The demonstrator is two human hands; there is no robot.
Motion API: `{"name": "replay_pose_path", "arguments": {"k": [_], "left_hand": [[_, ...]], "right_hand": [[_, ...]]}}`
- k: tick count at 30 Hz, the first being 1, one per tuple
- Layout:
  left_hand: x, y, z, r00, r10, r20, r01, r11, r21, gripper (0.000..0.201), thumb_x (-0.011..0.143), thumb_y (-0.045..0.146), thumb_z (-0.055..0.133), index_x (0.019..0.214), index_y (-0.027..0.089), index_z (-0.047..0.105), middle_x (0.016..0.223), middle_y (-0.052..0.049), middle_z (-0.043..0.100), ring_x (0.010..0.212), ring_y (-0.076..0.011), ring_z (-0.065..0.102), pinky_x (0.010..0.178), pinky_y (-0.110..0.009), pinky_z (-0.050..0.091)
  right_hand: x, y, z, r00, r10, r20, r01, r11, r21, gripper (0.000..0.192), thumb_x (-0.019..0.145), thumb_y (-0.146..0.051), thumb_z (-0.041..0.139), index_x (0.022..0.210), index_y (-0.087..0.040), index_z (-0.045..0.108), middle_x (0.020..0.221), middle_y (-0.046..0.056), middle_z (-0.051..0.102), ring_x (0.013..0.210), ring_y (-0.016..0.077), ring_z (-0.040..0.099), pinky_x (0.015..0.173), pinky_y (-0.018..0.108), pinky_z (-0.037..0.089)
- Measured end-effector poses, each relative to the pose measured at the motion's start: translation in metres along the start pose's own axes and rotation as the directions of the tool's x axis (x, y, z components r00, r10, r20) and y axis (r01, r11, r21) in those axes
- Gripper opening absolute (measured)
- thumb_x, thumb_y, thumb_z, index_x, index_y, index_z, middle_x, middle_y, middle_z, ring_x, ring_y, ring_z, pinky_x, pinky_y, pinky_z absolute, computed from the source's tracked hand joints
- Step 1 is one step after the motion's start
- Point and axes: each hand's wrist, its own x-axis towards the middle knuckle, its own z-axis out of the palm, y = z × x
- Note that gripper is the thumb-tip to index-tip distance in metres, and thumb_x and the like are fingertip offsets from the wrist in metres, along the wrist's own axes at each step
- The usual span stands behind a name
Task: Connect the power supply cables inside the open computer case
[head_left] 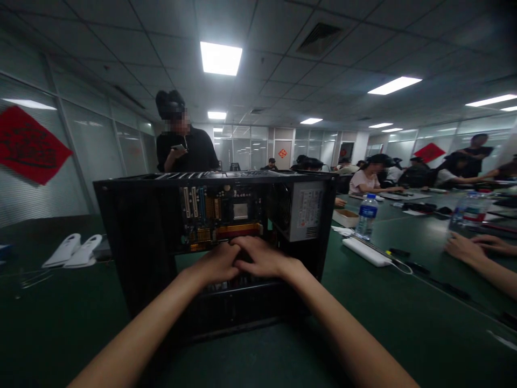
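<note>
Mid-frame on the surface (404, 323): open computer case (133, 226), motherboard (218, 215) inside, power supply (305, 213) at its right. Both hands, left (218, 264) and right (262, 258), touching, low in the opening. Right of case: water bottle (367, 215), power strip (365, 251) before it. Far left: two handsets (75, 250).

A single head-worn view looks forward and only slightly down, from close behind the open computer case (214, 237) that fills the near centre, both forearms running in from the bottom edge. It faces the far glass partitions, taking in much ceiling, the green table (404, 312) stretching right and far, and a standing person (183, 140) beyond the case at left.
</note>
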Motion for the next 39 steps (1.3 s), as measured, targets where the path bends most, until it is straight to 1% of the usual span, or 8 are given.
{"name": "replay_pose_path", "arguments": {"k": [4,9,17,20,23,26,34,39], "left_hand": [[-0.002,0.004,-0.002,0.998,0.053,0.017,-0.053,0.998,-0.014,0.029,0.081,0.022,0.057,0.109,0.016,0.064,0.111,-0.013,0.071,0.098,-0.0269,0.070,0.080,-0.032,0.053],[-0.007,0.017,-0.011,0.965,0.262,-0.029,-0.264,0.961,-0.087,0.034,0.081,0.017,0.057,0.113,0.021,0.065,0.115,-0.007,0.072,0.104,-0.0224,0.068,0.085,-0.027,0.049],[-0.009,0.016,-0.015,0.990,0.142,-0.007,-0.138,0.970,0.202,0.023,0.087,0.027,0.058,0.106,0.023,0.069,0.091,-0.007,0.075,0.083,-0.0246,0.071,0.068,-0.030,0.047],[-0.011,0.007,-0.015,0.998,0.058,-0.012,-0.055,0.984,0.170,0.022,0.089,0.034,0.060,0.104,0.025,0.072,0.091,-0.006,0.076,0.086,-0.0253,0.071,0.071,-0.030,0.048],[-0.015,-0.003,-0.014,0.995,-0.102,-0.015,0.103,0.989,0.107,0.025,0.094,0.038,0.054,0.104,0.026,0.074,0.102,-0.008,0.075,0.096,-0.0260,0.070,0.078,-0.032,0.050],[-0.020,-0.009,-0.012,0.984,-0.179,0.022,0.176,0.981,0.081,0.028,0.096,0.033,0.051,0.111,0.024,0.072,0.112,-0.010,0.073,0.106,-0.0279,0.068,0.085,-0.035,0.050],[-0.021,0.001,-0.003,0.995,-0.043,0.085,0.041,0.999,0.019,0.030,0.096,0.035,0.049,0.096,0.019,0.074,0.094,-0.011,0.075,0.087,-0.0268,0.070,0.070,-0.032,0.047],[-0.022,0.005,-0.008,0.998,-0.025,0.049,0.025,1.000,0.009,0.029,0.096,0.032,0.049,0.091,0.019,0.075,0.090,-0.010,0.075,0.082,-0.0253,0.070,0.068,-0.031,0.046]], "right_hand": [[0.000,0.002,0.000,1.000,-0.009,0.010,0.009,1.000,0.010,0.039,0.088,-0.033,0.068,0.123,-0.017,0.058,0.122,0.012,0.064,0.113,0.0263,0.058,0.098,0.038,0.043],[0.001,0.007,0.003,0.999,-0.027,0.027,0.026,0.998,0.061,0.024,0.084,-0.024,0.069,0.106,-0.015,0.064,0.109,0.009,0.067,0.107,0.0239,0.059,0.095,0.034,0.043],[-0.002,0.010,0.008,0.982,0.130,0.133,-0.149,0.979,0.141,0.018,0.093,-0.024,0.056,0.100,-0.016,0.071,0.099,0.006,0.074,0.091,0.0203,0.067,0.080,0.027,0.047],[-0.005,0.012,0.009,0.925,0.224,0.308,-0.267,0.957,0.108,0.033,0.101,-0.030,0.045,0.099,-0.017,0.075,0.099,0.006,0.075,0.087,0.0199,0.068,0.077,0.027,0.049],[-0.008,0.020,0.011,0.787,0.258,0.560,-0.340,0.939,0.045,0.027,0.097,-0.026,0.052,0.103,-0.017,0.076,0.100,0.007,0.076,0.085,0.0199,0.069,0.073,0.027,0.049],[-0.010,0.026,0.012,0.700,0.280,0.657,-0.363,0.932,-0.011,0.028,0.093,-0.022,0.056,0.112,-0.015,0.075,0.106,0.008,0.076,0.088,0.0205,0.069,0.072,0.027,0.049],[-0.011,0.022,0.008,0.686,0.448,0.574,-0.380,0.893,-0.243,0.037,0.095,-0.037,0.057,0.122,-0.017,0.073,0.118,0.013,0.073,0.100,0.0275,0.069,0.080,0.032,0.050],[-0.012,0.031,0.011,0.656,0.349,0.669,-0.346,0.927,-0.145,0.034,0.095,-0.029,0.058,0.125,-0.022,0.071,0.125,0.008,0.070,0.107,0.0233,0.067,0.085,0.028,0.048]]}}
